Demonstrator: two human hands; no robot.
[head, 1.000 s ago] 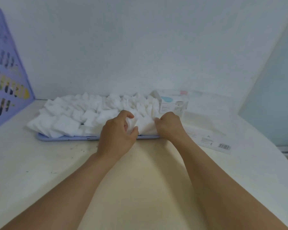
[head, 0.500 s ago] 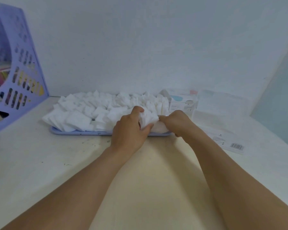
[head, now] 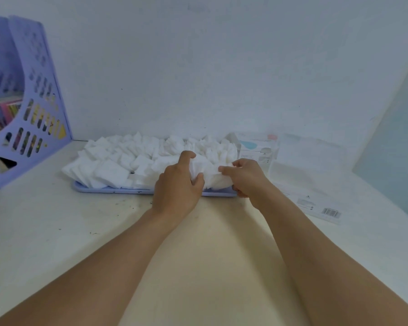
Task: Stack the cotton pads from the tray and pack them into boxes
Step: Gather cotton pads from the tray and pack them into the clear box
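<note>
White table (head: pixel 45 231), barcoded flat box (head: pixel 316 198) — print unreadable, both hands gripping cotton pads (head: pixel 212 172)

Both hands — left hand (head: pixel 174 187), right hand (head: pixel 245 178) — grip cotton pads (head: pixel 210 177) over the tray (head: pixel 108 190).

Single head-worn wide-angle view, no second camera to overlap. Looks forward and down across the worktop (head: pixel 45 231) toward the wall (head: pixel 198 67). Both forearms run in from the bottom edge, hands mid-frame, near. File rack (head: pixel 31 109) sits at the left edge, flat box sleeve (head: pixel 316 203) to the right. Edges bend from lens distortion.
</note>
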